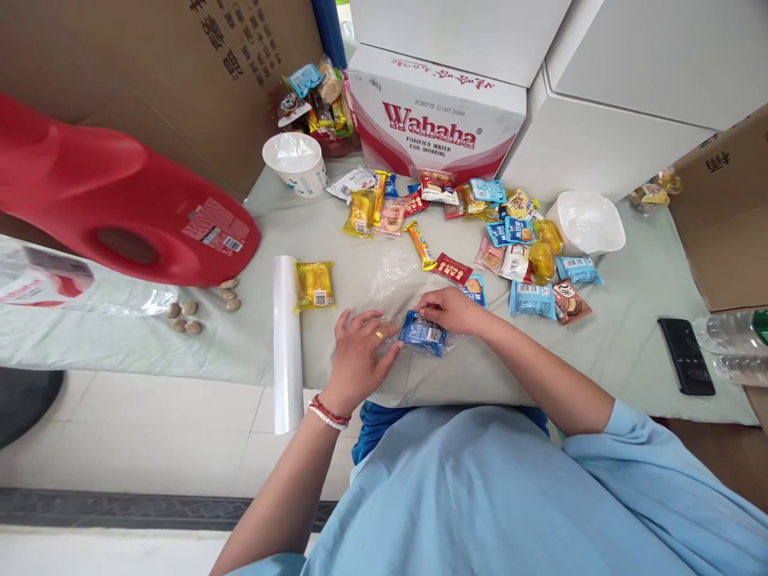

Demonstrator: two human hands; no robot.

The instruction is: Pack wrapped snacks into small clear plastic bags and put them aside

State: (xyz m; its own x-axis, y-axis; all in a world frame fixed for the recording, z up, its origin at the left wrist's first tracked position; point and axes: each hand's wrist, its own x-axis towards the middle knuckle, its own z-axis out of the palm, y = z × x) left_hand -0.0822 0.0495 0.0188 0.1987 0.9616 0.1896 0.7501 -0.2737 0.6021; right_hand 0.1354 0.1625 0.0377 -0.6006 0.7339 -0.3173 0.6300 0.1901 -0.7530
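A blue snack packet [423,333] lies near the table's front edge on a thin sheet of clear plastic film [393,276], which spreads out behind it. My left hand [360,348] is beside the packet's left end, fingers spread and thumb pointing towards it. At the packet's upper edge, my right hand [451,310] has its fingers curled and pinched on the clear film, partly covering the packet. A roll of film [288,344] lies to the left and overhangs the front edge. A yellow snack packet [315,286] is next to the roll.
Several colourful snack packets [533,299] are scattered behind and right of my hands. A white bowl [586,222], paper cup [295,164] and Wahaha carton [438,120] stand behind. A red jug [132,200] is at left, near several nuts [190,308]; a black phone [686,356] lies right.
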